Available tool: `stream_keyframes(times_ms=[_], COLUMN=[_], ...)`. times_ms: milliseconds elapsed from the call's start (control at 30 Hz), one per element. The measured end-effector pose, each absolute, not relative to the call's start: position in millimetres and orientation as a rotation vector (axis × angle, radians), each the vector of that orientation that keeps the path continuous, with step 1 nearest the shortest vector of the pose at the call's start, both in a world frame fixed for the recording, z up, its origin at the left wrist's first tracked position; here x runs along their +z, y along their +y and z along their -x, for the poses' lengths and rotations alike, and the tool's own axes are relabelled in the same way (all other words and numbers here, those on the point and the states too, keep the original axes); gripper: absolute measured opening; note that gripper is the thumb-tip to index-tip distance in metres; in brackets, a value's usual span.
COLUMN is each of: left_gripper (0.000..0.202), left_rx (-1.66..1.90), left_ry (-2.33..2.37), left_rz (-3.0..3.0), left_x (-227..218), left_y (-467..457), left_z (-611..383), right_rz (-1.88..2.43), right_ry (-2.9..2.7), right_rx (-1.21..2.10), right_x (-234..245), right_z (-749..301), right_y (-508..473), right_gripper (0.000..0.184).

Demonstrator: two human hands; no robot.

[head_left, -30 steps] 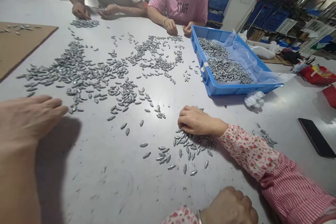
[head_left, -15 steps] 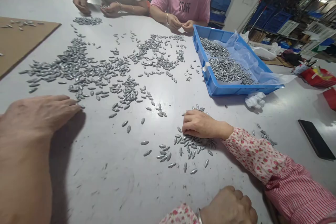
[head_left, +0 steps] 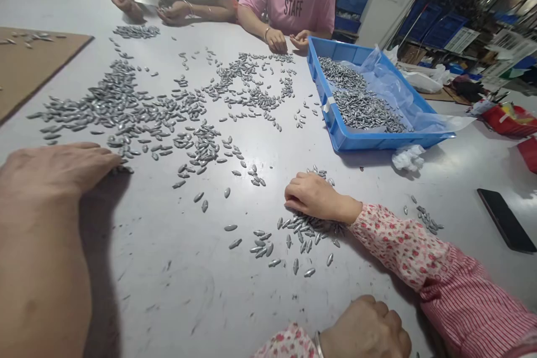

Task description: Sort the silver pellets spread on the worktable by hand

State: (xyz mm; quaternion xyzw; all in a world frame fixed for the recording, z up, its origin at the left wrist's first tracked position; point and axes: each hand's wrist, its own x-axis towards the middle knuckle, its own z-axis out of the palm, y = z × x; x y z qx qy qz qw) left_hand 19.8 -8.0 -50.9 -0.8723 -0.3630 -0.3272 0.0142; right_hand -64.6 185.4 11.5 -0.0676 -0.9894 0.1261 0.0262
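My left hand, with a bracelet at its flowered cuff, rests at the bottom edge. Its fingers are curled in; anything inside them is hidden. My right hand, in a flowered sleeve, is over a small heap of grey, shiny, spindle-shaped pieces. Its fingers are bent and closed, and what they hold cannot be seen. Several more such pieces lie loose on the left of that heap. Farther off, a wide spread of the same pieces covers the table's left and middle.
A bare arm's hand reaches in from the left to the spread's edge. Two people sit opposite, their hands by the pieces. A blue tray lined with plastic holds many pieces. Crumpled paper, a phone and a brown board lie around.
My right hand has shifted slightly left over the heap. My left hand has stayed put. The bare hand at the left has drawn a little left, and the people opposite have moved their hands.
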Motion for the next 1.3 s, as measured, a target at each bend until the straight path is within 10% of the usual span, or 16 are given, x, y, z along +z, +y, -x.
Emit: stream_keyframes(times_ms=[700, 1067, 1300], left_gripper=[0.044, 0.049, 0.042], left_rx=[-0.889, -1.097, -1.107], left_ry=[-1.143, -1.176, -1.150], left_rz=[2.791, 2.556, 2.689], left_x=[-56, -57, -45], left_y=[-6, -5, -3], left_z=[-24, -25, -15], right_rz=[0.486, 0.461, 0.124], right_ry=[-2.467, -2.864, -3.000], right_rx=[0.657, 0.808, 0.751], right_x=[18, 1, 1], right_z=[9, -23, 20], right_y=[232, 239, 217], right_gripper=[0.023, 0.090, 0.087])
